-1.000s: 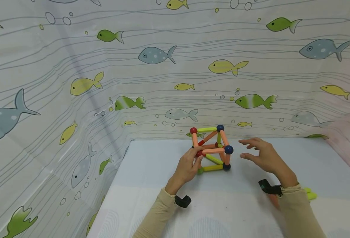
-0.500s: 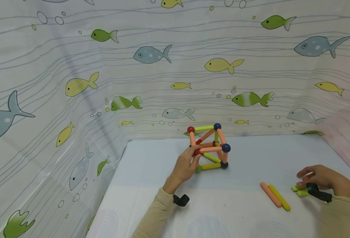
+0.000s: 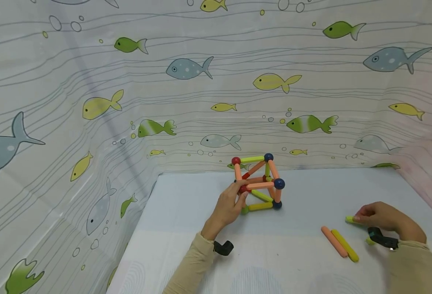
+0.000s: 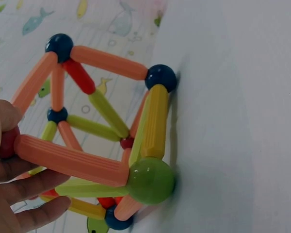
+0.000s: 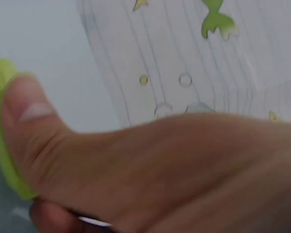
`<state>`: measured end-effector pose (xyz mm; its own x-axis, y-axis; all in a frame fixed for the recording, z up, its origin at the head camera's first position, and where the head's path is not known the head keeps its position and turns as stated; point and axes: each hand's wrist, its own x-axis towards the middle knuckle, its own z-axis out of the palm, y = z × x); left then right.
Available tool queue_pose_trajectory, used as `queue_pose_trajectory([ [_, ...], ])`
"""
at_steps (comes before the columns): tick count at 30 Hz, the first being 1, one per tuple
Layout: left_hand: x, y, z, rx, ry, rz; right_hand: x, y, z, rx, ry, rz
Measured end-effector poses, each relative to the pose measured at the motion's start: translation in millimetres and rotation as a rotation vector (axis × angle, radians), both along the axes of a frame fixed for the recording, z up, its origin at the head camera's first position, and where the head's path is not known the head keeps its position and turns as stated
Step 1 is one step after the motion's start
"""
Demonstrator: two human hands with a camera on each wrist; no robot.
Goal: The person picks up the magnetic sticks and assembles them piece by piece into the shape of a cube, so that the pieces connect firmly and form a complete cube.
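A cube-like frame of magnetic sticks and balls (image 3: 261,185) stands on the table, with orange, yellow and lime sticks. My left hand (image 3: 226,204) holds it at its near left red ball (image 4: 9,143), thumb and fingers about that corner. The left wrist view shows a green ball (image 4: 151,180) and a dark blue ball (image 4: 161,78) near the table surface. Off to the right, my right hand (image 3: 385,218) pinches a lime magnetic stick (image 5: 4,131) between thumb and fingers. The fingers' far side is hidden in the right wrist view.
An orange stick (image 3: 334,241) and a yellow stick (image 3: 344,246) lie side by side left of the right hand. Another lime stick (image 3: 370,241) lies partly hidden under the right wrist camera. A fish-patterned curtain (image 3: 186,102) rises behind the table (image 3: 186,192).
My right hand went from beside the frame to the loose sticks at the right, then took hold of a lime stick and moved slightly left with it. The left hand stays on the frame.
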<state>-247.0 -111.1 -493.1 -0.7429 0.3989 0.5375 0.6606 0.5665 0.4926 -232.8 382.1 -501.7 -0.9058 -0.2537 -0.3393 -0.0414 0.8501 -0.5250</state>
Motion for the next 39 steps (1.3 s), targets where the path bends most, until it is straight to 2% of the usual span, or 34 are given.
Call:
queue_pose_trajectory([
  [6,-0.4,-1.0,-0.9,0.011,-0.013,-0.025,-3.5,-59.3,23.1,-0.059,0.15,0.056],
  [11,-0.1,-0.9,-0.7,0.024,-0.014,-0.03,0.3,-120.9,39.2,-0.145,0.17,0.176],
  [16,0.8,-1.4,3.8,0.039,-0.008,-0.012,7.8,-167.6,43.4,-0.221,0.169,0.309],
  [20,0.8,-3.1,7.9,0.049,0.008,0.004,10.1,-200.9,37.0,-0.255,0.206,0.339],
  [23,0.3,-4.7,8.8,0.05,0.004,0.01,10.9,-223.6,27.3,-0.261,0.322,0.314],
  [26,-0.1,-6.8,9.0,0.053,-0.01,0.013,11.0,-243.2,13.2,-0.282,0.487,0.261],
  [30,-1.3,-10.9,9.3,0.064,-0.03,0.011,10.5,-263.4,-6.7,-0.384,0.671,0.176],
  [35,-1.4,-15.6,11.6,0.086,-0.071,-0.014,10.3,-280.2,-22.6,-0.514,0.772,0.08],
  [39,-1.0,-16.9,12.1,0.088,-0.057,-0.016,8.4,-290.4,-27.0,-0.57,0.807,0.009],
])
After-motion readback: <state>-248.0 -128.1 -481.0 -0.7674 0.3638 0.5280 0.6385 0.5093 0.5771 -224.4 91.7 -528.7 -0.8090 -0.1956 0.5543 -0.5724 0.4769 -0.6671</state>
